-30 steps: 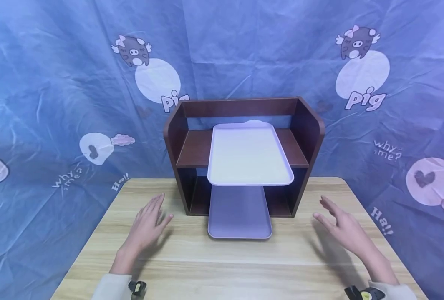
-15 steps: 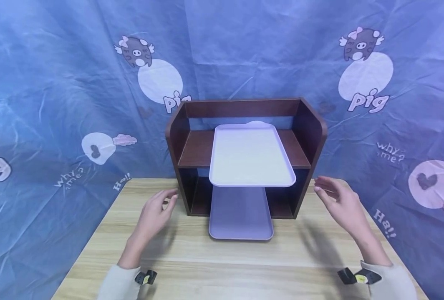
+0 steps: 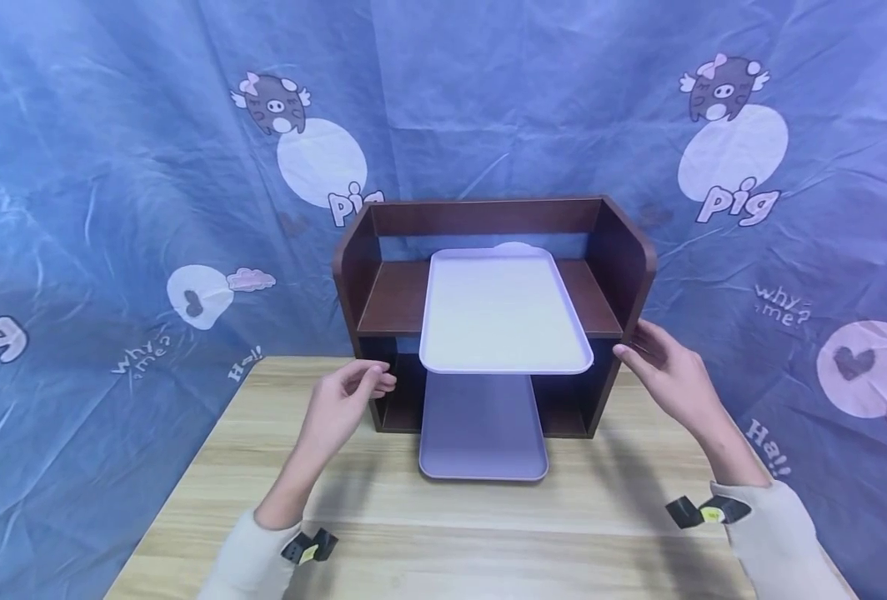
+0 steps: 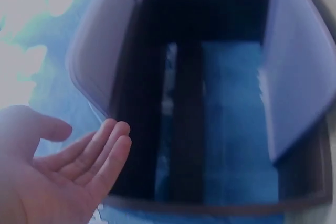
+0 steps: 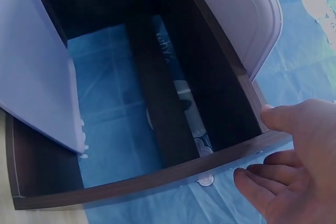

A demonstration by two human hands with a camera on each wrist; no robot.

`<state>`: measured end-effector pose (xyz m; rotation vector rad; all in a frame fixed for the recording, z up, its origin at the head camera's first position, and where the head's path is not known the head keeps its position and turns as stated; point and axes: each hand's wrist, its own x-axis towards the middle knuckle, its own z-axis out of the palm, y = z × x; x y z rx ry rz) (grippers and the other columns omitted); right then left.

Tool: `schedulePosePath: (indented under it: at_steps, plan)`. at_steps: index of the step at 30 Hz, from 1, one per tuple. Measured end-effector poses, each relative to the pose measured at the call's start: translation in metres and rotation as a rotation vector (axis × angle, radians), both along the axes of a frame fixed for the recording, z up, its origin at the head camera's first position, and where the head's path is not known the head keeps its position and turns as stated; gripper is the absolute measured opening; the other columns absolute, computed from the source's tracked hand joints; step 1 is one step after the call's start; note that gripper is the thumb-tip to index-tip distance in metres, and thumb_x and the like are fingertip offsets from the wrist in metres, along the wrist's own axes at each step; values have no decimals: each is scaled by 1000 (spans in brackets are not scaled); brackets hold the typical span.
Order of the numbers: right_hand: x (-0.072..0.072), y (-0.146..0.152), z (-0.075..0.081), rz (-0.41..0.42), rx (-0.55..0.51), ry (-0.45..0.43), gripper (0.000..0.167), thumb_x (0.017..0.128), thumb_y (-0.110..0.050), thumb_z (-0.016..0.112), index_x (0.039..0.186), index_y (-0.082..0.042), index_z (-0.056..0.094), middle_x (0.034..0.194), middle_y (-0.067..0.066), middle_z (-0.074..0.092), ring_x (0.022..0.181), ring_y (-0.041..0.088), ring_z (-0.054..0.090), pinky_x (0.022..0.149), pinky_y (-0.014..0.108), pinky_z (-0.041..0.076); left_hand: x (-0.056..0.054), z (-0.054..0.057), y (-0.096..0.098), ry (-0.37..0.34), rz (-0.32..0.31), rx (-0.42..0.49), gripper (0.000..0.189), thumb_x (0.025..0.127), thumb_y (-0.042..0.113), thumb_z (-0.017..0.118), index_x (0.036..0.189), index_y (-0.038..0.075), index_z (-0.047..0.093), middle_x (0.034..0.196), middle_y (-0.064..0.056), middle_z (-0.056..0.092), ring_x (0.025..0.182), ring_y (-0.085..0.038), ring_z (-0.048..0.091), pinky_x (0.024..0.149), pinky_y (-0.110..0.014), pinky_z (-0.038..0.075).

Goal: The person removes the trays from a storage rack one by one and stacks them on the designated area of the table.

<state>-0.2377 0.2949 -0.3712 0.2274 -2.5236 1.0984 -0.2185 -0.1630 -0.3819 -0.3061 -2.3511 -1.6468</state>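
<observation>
A dark brown two-tier desktop shelf (image 3: pixel 394 300) stands on the table. On its upper board lies a pale lavender tray (image 3: pixel 503 312), jutting out over the front. A second lavender tray (image 3: pixel 481 433) sticks out of the lower compartment onto the table. My left hand (image 3: pixel 342 400) is at the shelf's left front edge, fingers loosely bent and holding nothing; the left wrist view shows its fingertips (image 4: pixel 123 129) overlapping the dark frame. My right hand (image 3: pixel 672 375) is at the right side panel (image 5: pixel 210 166), thumb tip at its front edge and fingers along the outside.
The light wood table (image 3: pixel 443 542) extends in front of the shelf and to both sides. Close behind hangs a blue cloth (image 3: pixel 443 100) printed with pigs and lettering, which also covers both sides. Each wrist wears a strap with a small black device (image 3: pixel 310 547).
Both hands have moved inward and forward from beside the shelf to its two side panels. The shelf and both trays stay in place; the head view has shifted slightly.
</observation>
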Motion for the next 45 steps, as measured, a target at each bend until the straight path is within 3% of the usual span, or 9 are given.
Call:
schedulePosePath:
  at_steps: [7, 15, 21, 27, 33, 39, 45]
  plan:
    - [-9, -6, 3, 7, -3, -35, 61, 105, -38, 69, 152, -2, 54, 144, 30, 63, 128, 49, 64, 81, -7, 40, 5, 13, 27, -152, -96, 248, 30, 110, 10, 56, 128, -12, 65, 117, -33, 75, 106, -36, 79, 93, -33, 67]
    - [-15, -10, 3, 1, -20, -28, 60, 105, -40, 68, 149, -2, 56, 142, 29, 64, 128, 47, 64, 80, -7, 40, 13, 10, 61, -264, -210, 507, 34, 110, 5, 51, 135, -17, 55, 131, -42, 65, 124, -46, 69, 108, -47, 60]
    - [-18, -11, 1, -21, -2, -2, 59, 105, -40, 68, 148, -1, 57, 139, 28, 67, 125, 47, 66, 79, -7, 40, 17, 9, 81, -342, -257, 700, 33, 108, 9, 54, 131, -15, 54, 134, -39, 65, 130, -44, 66, 111, -45, 57]
    - [-17, -11, 1, -27, -13, 4, 60, 105, -40, 68, 149, 0, 56, 140, 30, 65, 125, 49, 65, 79, -8, 39, 19, 9, 99, -380, -341, 845, 40, 109, 11, 55, 140, -13, 48, 138, -34, 64, 139, -46, 59, 115, -45, 55]
    - [-16, -11, 1, -37, -11, -2, 62, 105, -42, 67, 150, 0, 55, 141, 30, 64, 126, 49, 65, 78, -8, 38, 18, 11, 121, -398, -369, 1027, 42, 108, 4, 54, 147, -6, 43, 144, -27, 61, 142, -44, 56, 116, -48, 54]
    - [-17, -12, -2, -38, -17, 11, 60, 105, -41, 68, 148, -1, 57, 139, 28, 66, 125, 49, 65, 78, -8, 38, 17, 9, 137, -344, -340, 1127, 47, 108, -1, 52, 152, -2, 37, 153, -27, 53, 145, -43, 53, 115, -49, 54]
    - [-17, -11, -3, -34, -27, 14, 60, 105, -41, 68, 148, -1, 56, 140, 29, 66, 126, 49, 65, 78, -7, 39, 20, 9, 146, -301, -283, 1182, 43, 108, 0, 52, 149, 0, 40, 143, -21, 59, 134, -40, 64, 113, -55, 55]
